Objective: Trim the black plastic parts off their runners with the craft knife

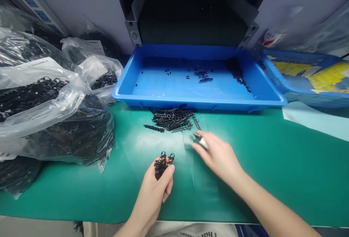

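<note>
My left hand (158, 184) is closed around a bunch of small black plastic parts with rings (161, 166). Two ringed ends poke up past my fingertips. To the right, and a little farther forward, my right hand (215, 152) is in the air, blurred by motion. Between its thumb and fingers shows something small, dark and whitish (202, 141), too smeared to name. Just beyond it on the green table mat (272, 157) lies a heap of black plastic strips (174, 118) with rows of rings.
Behind the heap stands a blue tray (204, 103) with scattered black pieces (201, 75). Clear plastic bags (62, 127) full of black parts crowd the left side. A second blue bin (313, 97) with yellow labels and a pale sheet (319, 120) are at the right.
</note>
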Available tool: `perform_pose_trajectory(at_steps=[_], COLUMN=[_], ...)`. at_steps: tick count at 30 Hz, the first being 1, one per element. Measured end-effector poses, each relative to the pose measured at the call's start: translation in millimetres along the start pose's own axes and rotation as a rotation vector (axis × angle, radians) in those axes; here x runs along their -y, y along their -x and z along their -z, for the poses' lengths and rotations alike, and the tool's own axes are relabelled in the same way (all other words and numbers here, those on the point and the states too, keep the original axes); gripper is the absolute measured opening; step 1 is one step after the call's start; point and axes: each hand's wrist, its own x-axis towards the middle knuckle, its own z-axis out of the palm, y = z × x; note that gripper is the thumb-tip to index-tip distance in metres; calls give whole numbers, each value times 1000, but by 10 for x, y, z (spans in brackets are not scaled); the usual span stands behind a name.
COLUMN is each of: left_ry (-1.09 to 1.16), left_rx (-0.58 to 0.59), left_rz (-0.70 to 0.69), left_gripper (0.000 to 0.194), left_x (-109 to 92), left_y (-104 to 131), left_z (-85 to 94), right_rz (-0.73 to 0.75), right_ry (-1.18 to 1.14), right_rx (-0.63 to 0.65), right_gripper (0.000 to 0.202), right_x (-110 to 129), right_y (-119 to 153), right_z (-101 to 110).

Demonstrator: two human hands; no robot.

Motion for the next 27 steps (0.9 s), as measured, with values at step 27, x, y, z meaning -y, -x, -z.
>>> perform_pose_trajectory(at_steps=[27], left_ry=[173], left_rx=[115], left_rz=[-126], left_gripper=[27], left_x=[40], left_y=[-59], left_z=[-91], right_rz=[49], right_ry=[-475], right_rx=[287], right_gripper=[29], right_x=[177], right_y=[450], right_z=[98])
